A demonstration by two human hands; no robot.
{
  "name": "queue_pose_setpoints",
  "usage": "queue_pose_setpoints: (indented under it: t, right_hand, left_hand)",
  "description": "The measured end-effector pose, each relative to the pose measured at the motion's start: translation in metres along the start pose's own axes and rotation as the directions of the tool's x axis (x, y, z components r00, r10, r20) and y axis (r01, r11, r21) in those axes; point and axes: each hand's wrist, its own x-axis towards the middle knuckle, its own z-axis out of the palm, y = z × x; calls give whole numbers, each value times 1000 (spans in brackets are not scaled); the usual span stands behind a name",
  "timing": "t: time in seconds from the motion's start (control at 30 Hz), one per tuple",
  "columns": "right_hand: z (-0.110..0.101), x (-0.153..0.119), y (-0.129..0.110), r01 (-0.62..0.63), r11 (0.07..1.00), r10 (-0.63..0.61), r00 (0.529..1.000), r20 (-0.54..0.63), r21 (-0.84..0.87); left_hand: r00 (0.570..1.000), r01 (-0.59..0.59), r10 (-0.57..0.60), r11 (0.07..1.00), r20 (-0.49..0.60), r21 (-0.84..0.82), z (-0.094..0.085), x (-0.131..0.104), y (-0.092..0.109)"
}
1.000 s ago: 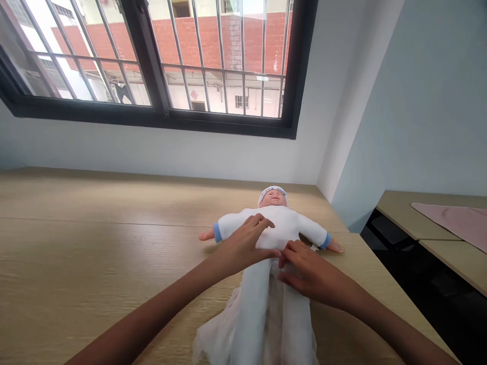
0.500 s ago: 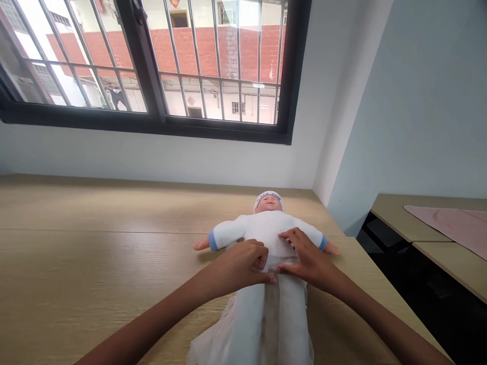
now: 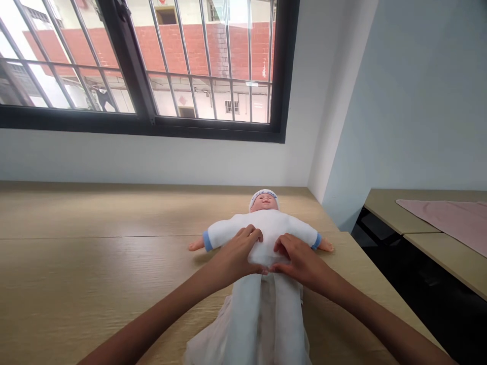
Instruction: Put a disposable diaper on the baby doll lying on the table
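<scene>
A baby doll [image 3: 272,223] lies on its back on the wooden table, wearing a white top with blue cuffs and a white cap. Thin white see-through cloth [image 3: 247,319] covers its legs and spreads out to the lower left. My left hand [image 3: 243,253] rests at the doll's waist, fingers curled on the belly and thumb stretched inward, with a wide gap between them. Across from it, my right hand [image 3: 294,258] has bent fingers over the belly, its thumb apart and lower. The two thumb tips nearly meet at the waist; whether either pinches cloth is unclear.
The wooden table [image 3: 95,274] reaches the wall beneath a barred window [image 3: 213,66]. At the right, past a dark gap, stands another table [image 3: 388,213] with a pink cloth [image 3: 449,218] on it.
My left hand's fingers have moved up the doll's belly and spread from the thumb. My right hand's fingers have bent more. The view has shifted slightly.
</scene>
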Motion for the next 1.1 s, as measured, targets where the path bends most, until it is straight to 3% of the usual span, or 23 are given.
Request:
queue_pose_setpoints:
  t: [0.27, 0.4, 0.53, 0.63, 0.7, 0.77, 0.87, 0.93, 1.0, 1.1]
  right_hand:
    - [-6, -3, -2, 6, 999, -8, 999, 49, 38]
    - [-4, -2, -2, 32, 999, -34, 998, 55, 29]
    - [-4, -2, -4, 58, 998, -61, 994, 85, 38]
    - [-5, -1, -4, 63, 998, -66, 989, 131, 25]
    - [-7, -1, -3, 68, 998, -68, 981, 181, 3]
    - [-7, -1, -2, 67, 998, -69, 967, 246, 16]
    - [-6, 1, -1, -43, 987, -24, 910, 414, 153]
    - [-3, 3, 1, -209, 945, 33, 825, 564, 251]
    - [1, 5, 5, -337, 892, 61, 748, 661, 300]
    - [5, 8, 12, -386, 857, 58, 733, 678, 343]
  left_hand:
    - [1000, -1, 0, 995, 10, 98, 6, -4, 9]
    - [999, -15, 13, 997, 33, 71, 3, -3, 11]
    - [994, -21, 17, 999, 106, 34, -4, -4, 11]
    - [975, -6, 12, 1000, 220, -28, -11, -7, 13]
    - [943, 38, 4, 992, 333, -120, -15, -8, 14]
    - [878, 119, -8, 972, 478, -201, -16, -8, 14]
    - [704, 256, -23, 940, 710, -224, -11, -4, 10]
    - [610, 309, -16, 926, 792, -219, -7, 0, 5]
    - [579, 331, -5, 915, 815, -230, -3, 3, 0]
    - [560, 354, 38, 892, 827, -281, 0, 6, -5]
